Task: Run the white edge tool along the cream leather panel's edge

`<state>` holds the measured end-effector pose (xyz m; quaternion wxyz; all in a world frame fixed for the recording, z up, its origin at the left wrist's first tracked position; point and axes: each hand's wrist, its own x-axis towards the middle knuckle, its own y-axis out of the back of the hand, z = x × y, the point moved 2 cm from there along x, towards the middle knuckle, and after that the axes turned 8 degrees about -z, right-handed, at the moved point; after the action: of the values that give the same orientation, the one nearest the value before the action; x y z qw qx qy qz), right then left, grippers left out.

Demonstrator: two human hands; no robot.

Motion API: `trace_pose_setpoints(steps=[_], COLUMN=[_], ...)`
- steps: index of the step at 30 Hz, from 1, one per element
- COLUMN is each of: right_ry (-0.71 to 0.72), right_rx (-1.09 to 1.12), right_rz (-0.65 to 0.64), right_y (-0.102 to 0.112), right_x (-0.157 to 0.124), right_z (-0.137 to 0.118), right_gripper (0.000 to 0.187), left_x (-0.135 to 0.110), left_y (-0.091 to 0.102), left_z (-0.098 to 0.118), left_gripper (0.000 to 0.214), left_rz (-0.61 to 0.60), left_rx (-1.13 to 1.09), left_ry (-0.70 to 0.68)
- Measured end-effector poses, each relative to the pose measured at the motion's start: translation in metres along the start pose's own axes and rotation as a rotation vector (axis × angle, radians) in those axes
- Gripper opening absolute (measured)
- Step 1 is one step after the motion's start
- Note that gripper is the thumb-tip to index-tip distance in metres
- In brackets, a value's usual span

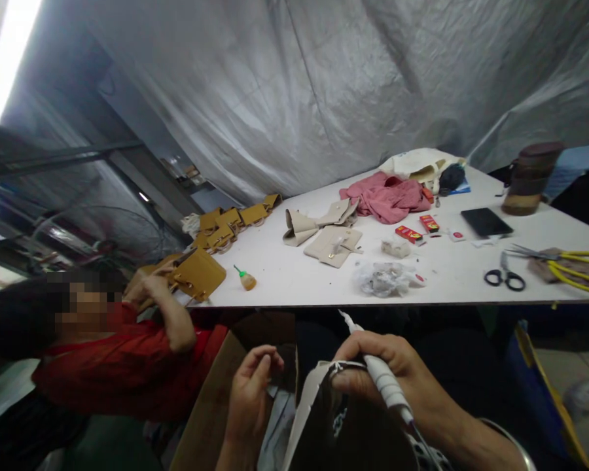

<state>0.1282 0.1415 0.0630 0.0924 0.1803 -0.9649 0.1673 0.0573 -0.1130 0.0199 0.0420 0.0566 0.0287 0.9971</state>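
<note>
My right hand grips a white, tape-wrapped pen-shaped tool with a cord trailing from its lower end. The same hand pinches the upper edge of a bag, beige outside and dark inside, which lies below it. White thread ends show at that edge, and a short chain appears against the dark material. Left of the bag, my left hand is raised, apart from it, with fingers curled and thumb against the fingertips. Anything between them is too small to make out.
On the white table are beige bag pieces, scissors, a glue bottle, a plastic bag, a pink cloth and a phone. A co-worker in red handles mustard bags at left. A cardboard box stands below.
</note>
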Motion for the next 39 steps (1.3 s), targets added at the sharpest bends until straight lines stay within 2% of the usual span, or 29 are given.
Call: trace_pose_setpoints(steps=[2,4,6,8,10,12,16,18,20,25,33,35,39], right_ry=[-0.043,-0.092,-0.123,-0.121,-0.083,-0.036,-0.020,-0.043,-0.066,-0.090,-0.154,-0.132,-0.131], right_rx=[-0.018,-0.022,-0.066,-0.151,-0.259,-0.392,-0.588,-0.598,-0.593,-0.617,-0.711,-0.676,-0.642], right_rz=[0.004,0.003,0.023,0.064,0.100,0.130,0.139,0.122,0.110,0.077,0.055,0.129,0.405], right_y=[-0.004,-0.008,-0.008,-0.004,0.003,0.010,0.020,0.023,0.027,0.039,0.072,0.088,0.134], right_x=[0.004,0.007,0.008,0.007,0.005,0.002,-0.005,-0.007,-0.007,-0.006,-0.010,-0.010,-0.014], right_z=[0.010,0.019,0.026,0.030,0.033,0.037,0.042,0.043,0.045,0.053,0.072,0.073,0.073], right_gripper=[0.036,0.039,0.040,0.039,0.036,0.031,0.022,0.021,0.023,0.024,0.024,0.023,0.025], left_x=[0.002,0.005,0.007,0.006,0.004,0.002,-0.001,0.001,0.004,0.013,0.018,0.022,0.038], left_y=[-0.009,-0.027,-0.047,-0.062,-0.069,-0.072,-0.080,-0.086,-0.092,-0.099,-0.118,-0.120,-0.124], left_z=[0.018,0.037,0.047,0.050,0.050,0.049,0.049,0.043,0.031,0.000,-0.036,-0.048,-0.068], left_gripper=[0.047,0.066,0.085,0.094,0.098,0.093,0.047,0.031,0.024,0.025,0.024,0.029,0.042], left_rz=[-0.173,-0.473,-0.728,-0.834,-0.840,-0.847,-0.897,-0.854,-0.803,-0.746,-0.614,-0.553,-0.426], left_rx=[0.017,0.045,0.045,0.063,0.110,0.172,0.310,0.329,0.286,0.123,0.087,0.082,0.045], left_ry=[-0.125,-0.171,-0.057,0.066,0.115,0.113,0.060,0.070,0.128,0.258,0.445,0.526,0.637])
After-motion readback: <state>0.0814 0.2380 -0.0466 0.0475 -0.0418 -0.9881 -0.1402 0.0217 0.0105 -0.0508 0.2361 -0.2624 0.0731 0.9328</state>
